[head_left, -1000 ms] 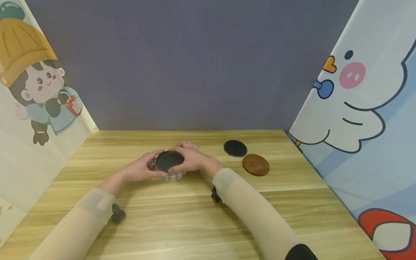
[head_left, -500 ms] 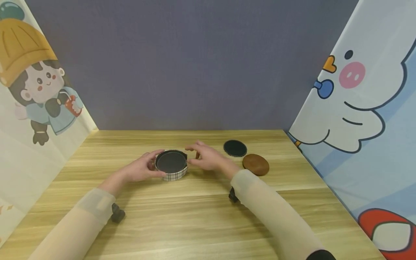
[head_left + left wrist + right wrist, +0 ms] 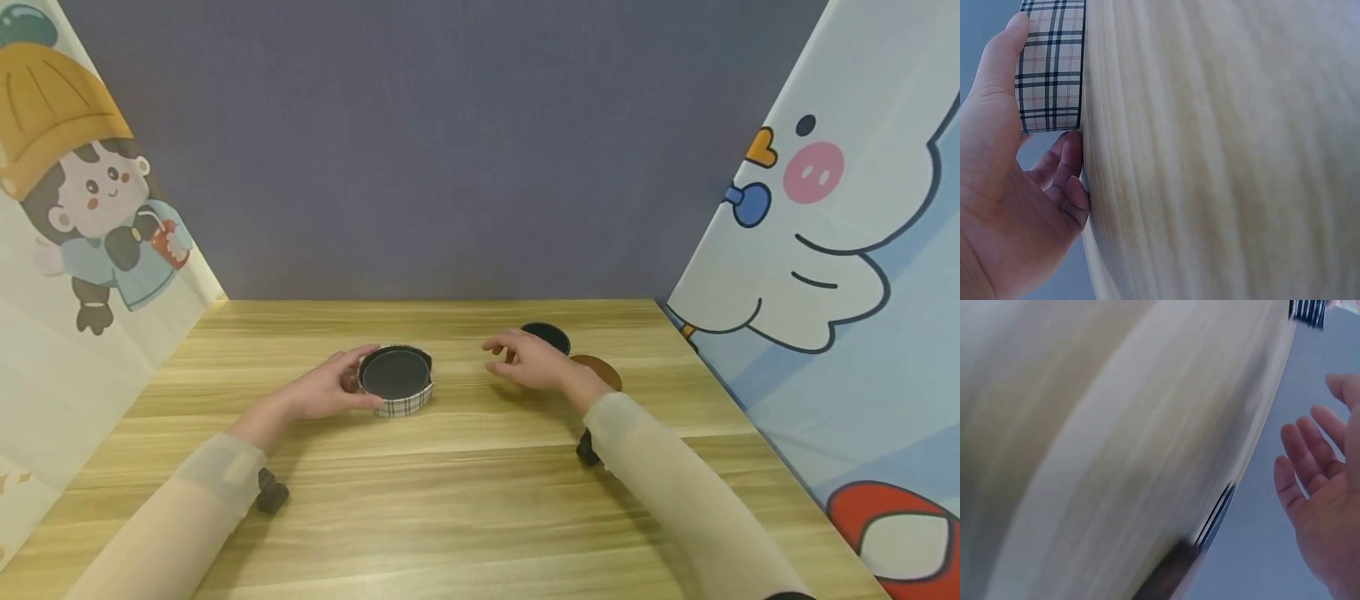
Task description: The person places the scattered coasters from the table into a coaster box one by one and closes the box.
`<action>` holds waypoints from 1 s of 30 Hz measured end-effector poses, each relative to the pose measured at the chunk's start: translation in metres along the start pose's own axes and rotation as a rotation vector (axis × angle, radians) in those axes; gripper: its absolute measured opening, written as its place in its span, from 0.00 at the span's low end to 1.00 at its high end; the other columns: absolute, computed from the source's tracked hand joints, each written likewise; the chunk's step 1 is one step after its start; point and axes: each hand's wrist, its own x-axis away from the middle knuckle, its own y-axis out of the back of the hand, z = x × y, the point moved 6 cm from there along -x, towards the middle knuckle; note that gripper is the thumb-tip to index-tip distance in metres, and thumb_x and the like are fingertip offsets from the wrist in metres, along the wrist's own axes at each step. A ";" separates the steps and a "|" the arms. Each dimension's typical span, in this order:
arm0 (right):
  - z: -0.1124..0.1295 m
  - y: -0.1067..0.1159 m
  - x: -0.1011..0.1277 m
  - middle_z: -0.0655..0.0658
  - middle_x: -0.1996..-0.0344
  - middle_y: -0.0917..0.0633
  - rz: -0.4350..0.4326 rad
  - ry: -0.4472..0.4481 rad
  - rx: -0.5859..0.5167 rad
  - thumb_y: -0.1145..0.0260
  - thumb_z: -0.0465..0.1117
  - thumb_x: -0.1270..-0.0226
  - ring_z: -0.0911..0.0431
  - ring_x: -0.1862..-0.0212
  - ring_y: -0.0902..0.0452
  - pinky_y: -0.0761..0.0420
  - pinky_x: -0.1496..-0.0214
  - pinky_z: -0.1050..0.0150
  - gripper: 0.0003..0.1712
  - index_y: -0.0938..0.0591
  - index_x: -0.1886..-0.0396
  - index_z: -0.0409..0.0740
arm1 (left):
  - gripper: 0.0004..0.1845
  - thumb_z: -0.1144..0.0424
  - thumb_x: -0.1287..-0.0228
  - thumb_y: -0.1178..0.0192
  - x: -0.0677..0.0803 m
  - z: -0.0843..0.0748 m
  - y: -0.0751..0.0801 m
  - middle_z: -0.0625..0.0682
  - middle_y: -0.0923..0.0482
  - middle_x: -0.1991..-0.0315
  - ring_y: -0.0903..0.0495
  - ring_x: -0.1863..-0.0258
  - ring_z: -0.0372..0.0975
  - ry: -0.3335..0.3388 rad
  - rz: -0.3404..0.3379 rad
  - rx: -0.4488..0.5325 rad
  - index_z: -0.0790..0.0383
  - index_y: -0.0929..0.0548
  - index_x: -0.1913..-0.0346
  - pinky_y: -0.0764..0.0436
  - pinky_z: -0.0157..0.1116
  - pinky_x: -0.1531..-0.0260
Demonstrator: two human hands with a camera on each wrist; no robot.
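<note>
A low round plaid holder (image 3: 397, 388) with a black disc (image 3: 395, 373) lying in it stands mid-table. My left hand (image 3: 330, 390) grips its left side; in the left wrist view the thumb (image 3: 997, 69) lies against the plaid wall (image 3: 1050, 69). My right hand (image 3: 528, 363) hovers empty, fingers relaxed, to the holder's right, just in front of a black coaster (image 3: 551, 333) and a brown coaster (image 3: 603, 368), both partly hidden by it. In the right wrist view the right hand's fingers (image 3: 1310, 465) are spread and loose, and the coasters' edges (image 3: 1213, 519) show as blurred dark strips.
The wooden table (image 3: 450, 500) is walled by a grey back panel (image 3: 450, 150) and cartoon-printed cloths left (image 3: 75, 217) and right (image 3: 832, 250). Small black wrist camera mounts show under each forearm (image 3: 272, 493) (image 3: 587, 447).
My right hand has come off the black disc in the holder and moved right towards the two coasters. The left hand and the holder have stayed put.
</note>
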 end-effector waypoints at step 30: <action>-0.112 0.051 0.031 0.26 0.16 0.40 0.014 -0.223 -0.040 0.27 0.57 0.22 0.28 0.21 0.35 0.30 0.23 0.28 0.44 0.30 0.16 0.44 | 0.59 0.41 0.35 0.21 -0.002 0.001 0.000 0.70 0.33 0.30 0.18 0.42 0.52 0.008 -0.009 -0.017 0.52 0.45 0.10 0.15 0.53 0.42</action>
